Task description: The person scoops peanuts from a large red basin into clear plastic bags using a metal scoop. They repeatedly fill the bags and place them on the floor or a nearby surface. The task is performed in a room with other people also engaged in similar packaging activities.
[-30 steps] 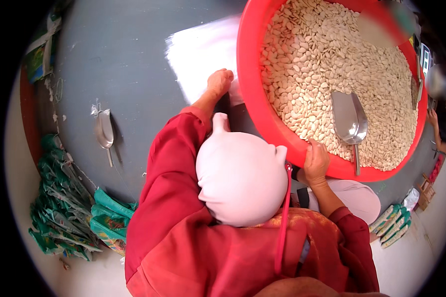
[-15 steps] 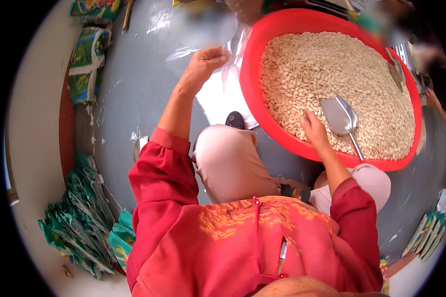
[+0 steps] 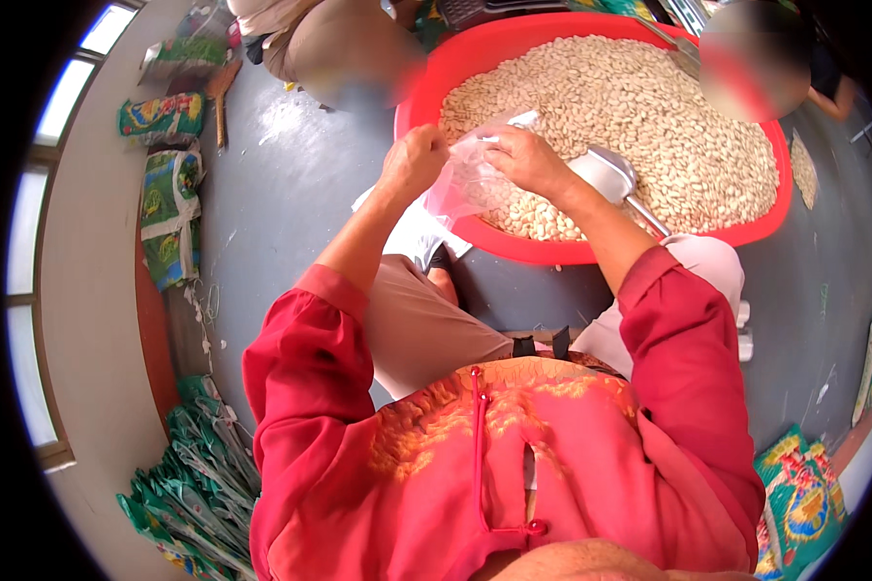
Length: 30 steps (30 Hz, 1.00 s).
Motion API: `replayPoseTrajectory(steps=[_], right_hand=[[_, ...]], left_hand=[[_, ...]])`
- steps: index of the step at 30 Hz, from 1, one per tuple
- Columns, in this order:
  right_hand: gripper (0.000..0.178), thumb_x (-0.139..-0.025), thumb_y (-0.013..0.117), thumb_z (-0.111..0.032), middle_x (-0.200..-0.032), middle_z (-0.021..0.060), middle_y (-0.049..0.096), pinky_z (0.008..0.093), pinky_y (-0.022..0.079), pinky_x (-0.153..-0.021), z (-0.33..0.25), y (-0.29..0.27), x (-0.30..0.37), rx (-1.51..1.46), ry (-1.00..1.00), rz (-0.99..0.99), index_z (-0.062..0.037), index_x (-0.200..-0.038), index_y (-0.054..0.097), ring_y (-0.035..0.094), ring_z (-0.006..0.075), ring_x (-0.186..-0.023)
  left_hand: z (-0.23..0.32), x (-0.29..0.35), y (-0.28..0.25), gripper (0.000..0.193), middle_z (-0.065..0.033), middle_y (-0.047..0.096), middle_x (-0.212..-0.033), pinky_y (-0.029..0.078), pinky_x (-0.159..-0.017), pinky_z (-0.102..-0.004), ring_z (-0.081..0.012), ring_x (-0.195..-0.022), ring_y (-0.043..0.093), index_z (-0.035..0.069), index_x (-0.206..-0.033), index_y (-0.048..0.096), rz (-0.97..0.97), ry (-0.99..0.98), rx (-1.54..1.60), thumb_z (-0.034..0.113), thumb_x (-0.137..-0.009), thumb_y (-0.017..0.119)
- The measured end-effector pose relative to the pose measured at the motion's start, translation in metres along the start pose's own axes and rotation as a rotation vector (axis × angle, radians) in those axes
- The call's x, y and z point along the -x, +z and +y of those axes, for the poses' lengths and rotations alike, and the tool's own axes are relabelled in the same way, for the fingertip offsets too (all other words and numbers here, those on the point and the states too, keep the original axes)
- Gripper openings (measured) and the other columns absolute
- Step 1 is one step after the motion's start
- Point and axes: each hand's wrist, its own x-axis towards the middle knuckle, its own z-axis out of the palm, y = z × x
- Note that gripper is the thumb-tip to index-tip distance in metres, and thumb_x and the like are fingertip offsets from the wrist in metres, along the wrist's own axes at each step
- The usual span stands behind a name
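Note:
A thin, clear plastic bag (image 3: 463,184) is stretched between my two hands over the near left rim of a big red tub (image 3: 543,254). My left hand (image 3: 417,160) is closed on the bag's left side. The fingers of my right hand (image 3: 525,160) pinch its upper right edge, close above the seeds. Pale, flat seeds that look like pumpkin seeds (image 3: 688,126) fill the tub. Just right of my right hand, a metal scoop (image 3: 606,172) rests on them, its handle leaning over the near rim. White sheets or bags (image 3: 419,232) lie on the floor by my foot.
Green printed bags (image 3: 171,218) lean along the left wall. Many folded green bags (image 3: 199,474) lie at the lower left, and filled-looking ones (image 3: 799,494) at the lower right. Another person (image 3: 344,48) sits beyond the tub's far left; one more is at its right. A second scoop (image 3: 683,53) lies at the far rim.
My right hand has moved left from beside the scoop and taken hold of the plastic bag. The bag is now between both hands. The whole view has shifted.

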Motion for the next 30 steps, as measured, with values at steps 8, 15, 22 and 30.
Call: replayPoseTrajectory(steps=[8,15,22,30], right_hand=[[0.017,-0.074,0.051,-0.014,-0.085,0.0152,0.057,0.0349,0.044,-0.068,0.002,0.004,-0.003,-0.151,0.19,0.052,-0.0022,-0.086,0.055,0.055,0.03,-0.079],[0.015,-0.073,0.052,-0.014,-0.098,0.0172,0.053,0.037,0.043,-0.075,-0.002,0.01,0.014,0.161,-0.076,0.066,-0.0036,-0.082,0.057,0.052,0.0321,-0.087],[0.014,-0.072,0.056,-0.014,-0.11,0.0157,0.049,0.0318,0.039,-0.084,0.055,-0.038,0.051,0.138,0.186,-0.014,-0.0033,-0.082,0.059,0.048,0.0274,-0.1],[0.04,-0.073,0.055,-0.019,-0.097,0.0152,0.057,0.0299,0.042,-0.077,0.11,-0.069,0.041,-0.155,0.457,0.13,-0.0024,-0.108,0.049,0.056,0.0233,-0.089]], left_hand=[[0.039,-0.01,0.049,0.037,-0.0159,0.058,-0.082,0.042,-0.07,-0.0292,-0.0205,-0.078,0.055,-0.003,-0.093,0.054,0.069,0.007,0.506,0.03,-0.078,0.054],[0.013,-0.026,0.053,0.008,-0.0082,0.055,-0.071,0.042,-0.057,-0.025,-0.0147,-0.063,0.052,-0.002,-0.079,0.053,0.098,-0.169,0.77,0.003,-0.073,0.052],[0.024,-0.023,0.038,0.018,-0.0057,0.053,-0.075,0.043,-0.061,-0.0248,-0.0134,-0.065,0.052,0.001,-0.074,0.054,-0.021,0.032,0.806,-0.012,-0.07,0.041],[0.001,-0.027,0.066,0.025,-0.0142,0.052,-0.087,0.043,-0.068,-0.0363,-0.0313,-0.077,0.054,0.003,-0.081,0.057,-0.127,0.359,-0.269,-0.005,-0.066,0.039]])
